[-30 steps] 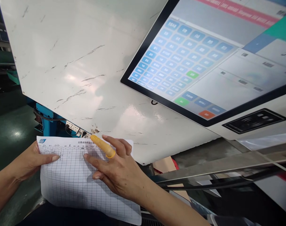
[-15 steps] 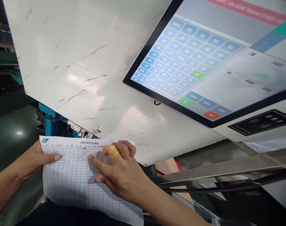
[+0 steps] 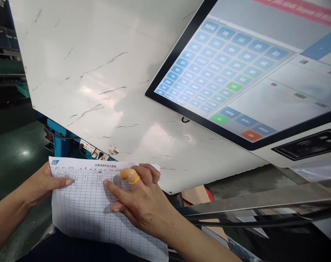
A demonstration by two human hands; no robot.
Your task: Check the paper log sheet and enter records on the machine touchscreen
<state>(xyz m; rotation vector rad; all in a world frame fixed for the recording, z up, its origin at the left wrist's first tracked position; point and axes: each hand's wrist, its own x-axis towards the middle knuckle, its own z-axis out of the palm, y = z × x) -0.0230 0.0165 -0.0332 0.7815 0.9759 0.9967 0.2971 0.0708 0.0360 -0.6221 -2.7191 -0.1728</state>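
Observation:
A printed paper form [image 3: 80, 214] with a ruled grid, a blue logo and a few handwritten entries hangs tilted in front of me. My left hand [image 3: 49, 182] grips its left edge, thumb on the face and the other fingers hidden behind the sheet. Over the upper right of the page lies my right hand [image 3: 143, 200]. Its index finger stretches onto a grid column, the thumb is held apart below, and the remaining fingers curl near the top edge. A yellow finger cot [image 3: 130, 176] covers one bent finger of that hand.
Beyond the form is a white marbled tabletop [image 3: 100, 65]. A touchscreen monitor [image 3: 203, 69] with blue buttons stands on the right, a black panel [image 3: 307, 144] below it. Power sockets [image 3: 91, 149] line the table's near edge. A metal rail [image 3: 252, 200] crosses at lower right.
The view has shifted slightly, so everything sits a little further right in the picture. Both hands keep their places on the form, with the index finger at nearly the same spot.

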